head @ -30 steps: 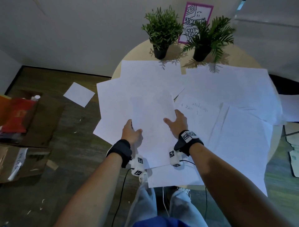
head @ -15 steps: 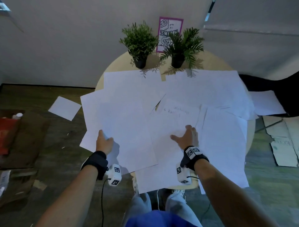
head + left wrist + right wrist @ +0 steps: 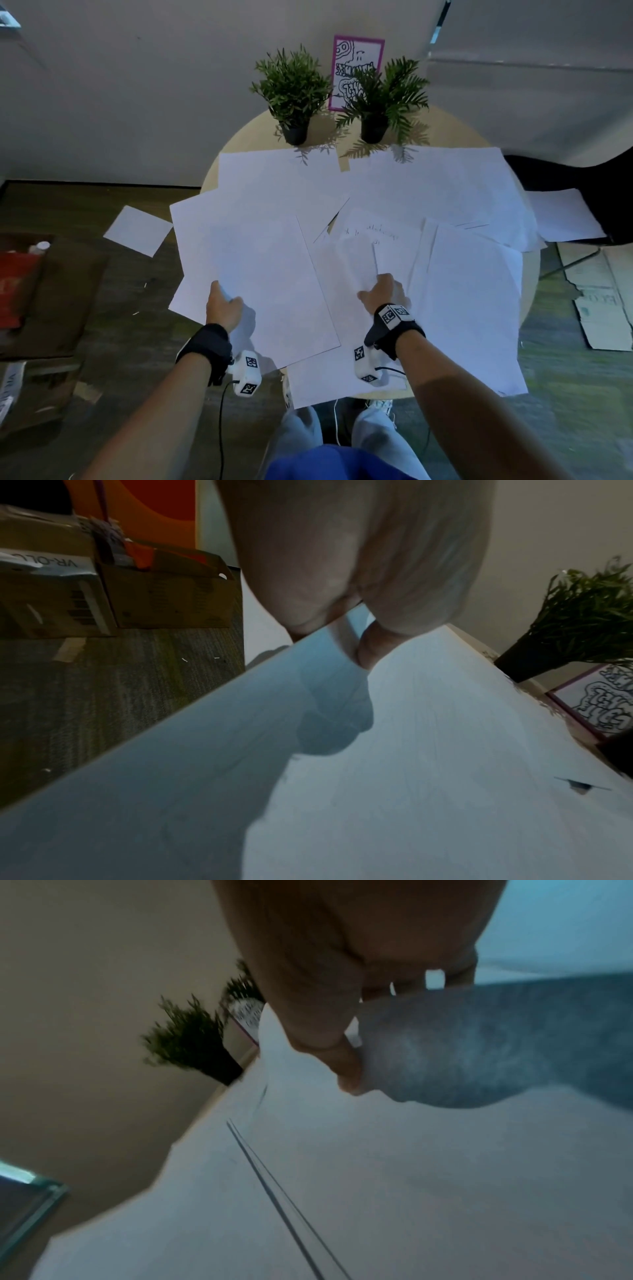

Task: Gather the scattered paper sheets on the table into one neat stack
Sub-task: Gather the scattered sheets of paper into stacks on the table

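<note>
Several white paper sheets [image 3: 428, 192] lie overlapping across a round wooden table [image 3: 452, 133]. My left hand [image 3: 222, 305] pinches the left edge of a large blank sheet [image 3: 274, 284] at the table's near left; in the left wrist view my thumb [image 3: 369, 647] lies on top of this sheet [image 3: 411, 750] and the fingers go underneath. My right hand [image 3: 383, 291] is at the near centre, its fingers tucked under a sheet [image 3: 356, 260] just below one with handwriting [image 3: 380, 233]. In the right wrist view the thumb [image 3: 346, 1069] and fingers hold a raised, shadowed sheet [image 3: 479, 1042].
Two potted plants [image 3: 294, 89] [image 3: 383, 92] and a pink-framed drawing [image 3: 356, 68] stand at the table's far edge. One sheet [image 3: 137, 229] lies on the floor to the left, another [image 3: 565, 219] off the right. Cardboard boxes [image 3: 51, 291] sit left, flat cardboard [image 3: 603, 298] right.
My left hand has carried the large blank sheet from the centre to the near left. My right hand has shifted right and its fingers have gone under another sheet.
</note>
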A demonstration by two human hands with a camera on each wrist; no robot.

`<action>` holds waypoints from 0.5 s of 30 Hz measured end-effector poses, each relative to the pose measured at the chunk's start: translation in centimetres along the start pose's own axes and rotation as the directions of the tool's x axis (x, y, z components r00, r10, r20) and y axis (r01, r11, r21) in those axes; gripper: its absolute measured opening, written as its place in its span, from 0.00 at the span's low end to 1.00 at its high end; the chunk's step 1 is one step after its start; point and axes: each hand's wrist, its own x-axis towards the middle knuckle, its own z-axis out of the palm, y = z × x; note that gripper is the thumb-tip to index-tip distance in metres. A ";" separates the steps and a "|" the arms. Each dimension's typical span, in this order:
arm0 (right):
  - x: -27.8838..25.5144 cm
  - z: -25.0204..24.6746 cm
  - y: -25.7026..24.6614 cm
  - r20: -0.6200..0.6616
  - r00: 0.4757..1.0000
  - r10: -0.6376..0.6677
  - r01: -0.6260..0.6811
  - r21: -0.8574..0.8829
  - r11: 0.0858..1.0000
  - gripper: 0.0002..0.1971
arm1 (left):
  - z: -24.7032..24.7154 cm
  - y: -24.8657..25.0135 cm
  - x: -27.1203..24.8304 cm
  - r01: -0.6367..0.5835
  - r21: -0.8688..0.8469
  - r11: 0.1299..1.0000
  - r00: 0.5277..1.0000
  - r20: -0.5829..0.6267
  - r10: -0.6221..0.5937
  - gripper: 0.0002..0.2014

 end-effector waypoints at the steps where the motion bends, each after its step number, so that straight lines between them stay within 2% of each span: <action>1: 0.0 -0.2 0.2 -0.008 1.000 -0.011 0.011 0.052 0.999 0.27 | 0.0 0.1 -0.1 0.002 -0.002 1.000 1.000 0.002 -0.002 0.32; 3: -0.1 -1.4 0.4 -0.054 0.998 -0.046 0.055 0.188 0.981 0.27 | -0.2 0.4 -0.4 0.003 -0.002 1.000 1.000 0.012 -0.003 0.33; 5: -0.2 -3.5 -0.1 -0.155 0.985 -0.075 0.120 0.306 0.944 0.26 | -0.4 0.7 -0.5 0.003 0.008 1.000 1.000 0.018 -0.003 0.31; 9: -0.5 -8.4 -2.8 -0.365 0.903 -0.228 0.366 0.373 0.852 0.19 | -0.4 1.1 -0.8 0.011 0.019 1.000 1.000 0.010 -0.011 0.18; 12: -2.1 -11.0 -6.2 -0.405 0.838 -0.366 0.524 0.413 0.745 0.12 | -0.3 1.0 -0.9 0.014 -0.023 1.000 0.999 0.049 -0.013 0.18; 15: -4.4 -12.7 -9.7 -0.397 0.788 -0.470 0.615 0.515 0.597 0.13 | -0.4 0.7 -0.7 0.047 -0.119 0.992 0.994 0.101 -0.035 0.22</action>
